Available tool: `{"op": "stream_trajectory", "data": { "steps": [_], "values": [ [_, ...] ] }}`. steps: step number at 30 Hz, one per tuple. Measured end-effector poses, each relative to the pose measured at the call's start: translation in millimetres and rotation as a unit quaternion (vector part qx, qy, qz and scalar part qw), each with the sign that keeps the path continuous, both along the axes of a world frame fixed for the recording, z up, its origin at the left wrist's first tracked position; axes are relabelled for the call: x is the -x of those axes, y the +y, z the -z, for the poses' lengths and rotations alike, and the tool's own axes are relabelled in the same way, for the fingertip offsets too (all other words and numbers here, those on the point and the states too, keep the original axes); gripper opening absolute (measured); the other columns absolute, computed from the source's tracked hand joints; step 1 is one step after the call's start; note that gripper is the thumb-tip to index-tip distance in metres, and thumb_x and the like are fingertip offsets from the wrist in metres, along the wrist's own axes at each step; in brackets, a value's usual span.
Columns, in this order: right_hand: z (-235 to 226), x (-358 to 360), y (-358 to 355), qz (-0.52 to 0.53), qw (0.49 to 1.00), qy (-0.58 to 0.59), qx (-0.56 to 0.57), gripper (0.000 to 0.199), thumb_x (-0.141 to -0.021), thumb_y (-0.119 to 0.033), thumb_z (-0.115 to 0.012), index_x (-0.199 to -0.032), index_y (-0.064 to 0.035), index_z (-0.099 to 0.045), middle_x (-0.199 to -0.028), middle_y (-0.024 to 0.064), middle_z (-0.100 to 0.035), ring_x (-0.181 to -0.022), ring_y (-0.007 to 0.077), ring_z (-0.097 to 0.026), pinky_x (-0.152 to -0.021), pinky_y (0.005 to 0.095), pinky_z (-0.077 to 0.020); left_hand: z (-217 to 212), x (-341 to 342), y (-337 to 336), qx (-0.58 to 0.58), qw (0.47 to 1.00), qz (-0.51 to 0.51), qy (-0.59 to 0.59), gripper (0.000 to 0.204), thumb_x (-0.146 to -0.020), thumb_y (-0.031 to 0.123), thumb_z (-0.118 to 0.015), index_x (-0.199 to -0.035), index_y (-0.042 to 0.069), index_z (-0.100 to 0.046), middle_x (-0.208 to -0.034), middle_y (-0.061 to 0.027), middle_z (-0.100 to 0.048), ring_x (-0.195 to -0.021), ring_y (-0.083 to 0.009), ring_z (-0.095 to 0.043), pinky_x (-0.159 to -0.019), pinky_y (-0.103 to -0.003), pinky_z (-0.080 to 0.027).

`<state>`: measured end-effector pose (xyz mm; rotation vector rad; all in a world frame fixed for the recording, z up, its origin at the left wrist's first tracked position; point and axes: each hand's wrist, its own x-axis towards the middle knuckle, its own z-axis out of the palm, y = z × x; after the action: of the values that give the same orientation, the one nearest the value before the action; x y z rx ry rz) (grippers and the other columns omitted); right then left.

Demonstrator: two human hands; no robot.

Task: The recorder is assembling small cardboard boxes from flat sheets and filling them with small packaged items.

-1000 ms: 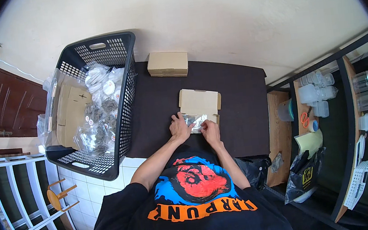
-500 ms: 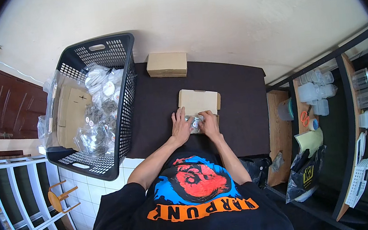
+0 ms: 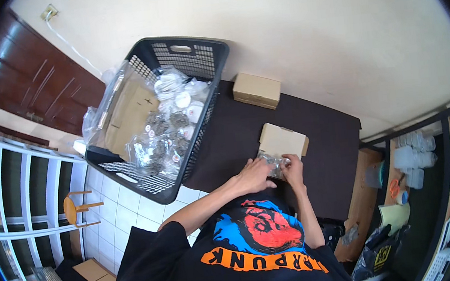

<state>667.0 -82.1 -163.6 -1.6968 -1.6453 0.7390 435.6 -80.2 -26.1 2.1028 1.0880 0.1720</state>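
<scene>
A small brown cardboard box with its lid (image 3: pixel 284 140) raised lies on the dark table in front of me. In its near part sit shiny clear plastic packets (image 3: pixel 273 163), their contents too small to make out. My left hand (image 3: pixel 254 176) is at the box's left side, fingers apart and stretched out, the fingertips by the packets. At the right side, my right hand (image 3: pixel 293 171) has its thumb and fingers bent together on the edge of a packet.
On the left a large black plastic basket (image 3: pixel 203 137) holds many clear packets of round pieces (image 3: pixel 171 124) and cardboard. Closed cardboard boxes (image 3: pixel 256 89) are stacked at the table's back, by the wall. Shelves with plastic containers (image 3: pixel 414 156) stand at the right.
The whole view has turned to the left, so everything sits further right and tilted. My left hand has drawn back slightly from over the box, and my right fingers have closed on a packet.
</scene>
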Motion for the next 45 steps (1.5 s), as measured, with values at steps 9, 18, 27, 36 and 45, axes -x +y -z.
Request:
{"op": "stream_trajectory", "data": {
  "steps": [9,18,27,36,45],
  "values": [
    [3.4,1.1,-58.3,0.071,0.976,0.196,0.068,0.016,-0.096,-0.002,-0.074,-0.111,0.0038,-0.074,-0.087,0.0091,-0.077,-0.072,0.0126,-0.072,-0.064,0.0278,-0.0583,-138.5,192.3,85.1,0.123,0.899,-0.245,-0.343,0.024,-0.104,0.014,-0.071,-0.122,-0.001,-0.074,-0.107,-0.0088,-0.080,-0.091,-0.0148,-0.075,-0.087,-0.033,-0.061],
    [11.0,16.5,-105.6,0.141,0.949,0.255,0.119,0.016,-0.099,-0.003,-0.072,-0.114,0.0020,-0.073,-0.086,0.0081,-0.077,-0.069,0.0127,-0.072,-0.060,0.0249,-0.0552,25.6,261.1,187.5,-0.193,0.916,-0.333,0.110,0.043,-0.085,0.027,-0.084,-0.111,-0.005,-0.076,-0.102,-0.0251,-0.078,-0.094,-0.0403,-0.076,-0.086,-0.048,-0.060],
    [-25.8,44.0,-146.5,0.238,0.936,0.251,0.067,0.013,-0.099,0.000,-0.070,-0.110,0.0055,-0.075,-0.086,0.0092,-0.076,-0.077,0.0130,-0.073,-0.068,0.0291,-0.0626,96.9,231.0,224.5,-0.355,0.859,-0.205,0.306,0.069,-0.086,0.012,-0.070,-0.149,-0.010,-0.051,-0.102,-0.0194,-0.075,-0.102,-0.0348,-0.072,-0.105,-0.055,-0.048],
    [-40.8,56.7,-183.5,0.305,0.920,0.238,0.066,0.013,-0.100,-0.002,-0.070,-0.112,0.0041,-0.074,-0.087,0.0090,-0.077,-0.075,0.0125,-0.072,-0.067,0.0268,-0.0595,94.9,236.7,245.8,-0.356,0.863,-0.201,0.295,0.018,-0.090,0.009,-0.062,-0.083,0.004,-0.078,-0.091,-0.0199,-0.079,-0.086,-0.0356,-0.078,-0.098,-0.053,-0.052],
    [-68.7,35.7,-138.2,0.255,0.896,0.344,0.119,0.016,-0.102,-0.003,-0.069,-0.115,0.0035,-0.074,-0.091,0.0094,-0.077,-0.076,0.0121,-0.072,-0.070,0.0271,-0.0589,-14.1,305.4,241.7,-0.248,0.924,-0.287,-0.044,0.021,-0.093,0.014,-0.076,-0.109,0.003,-0.084,-0.097,-0.0176,-0.081,-0.085,-0.0320,-0.077,-0.081,-0.040,-0.060]
  ]
}}
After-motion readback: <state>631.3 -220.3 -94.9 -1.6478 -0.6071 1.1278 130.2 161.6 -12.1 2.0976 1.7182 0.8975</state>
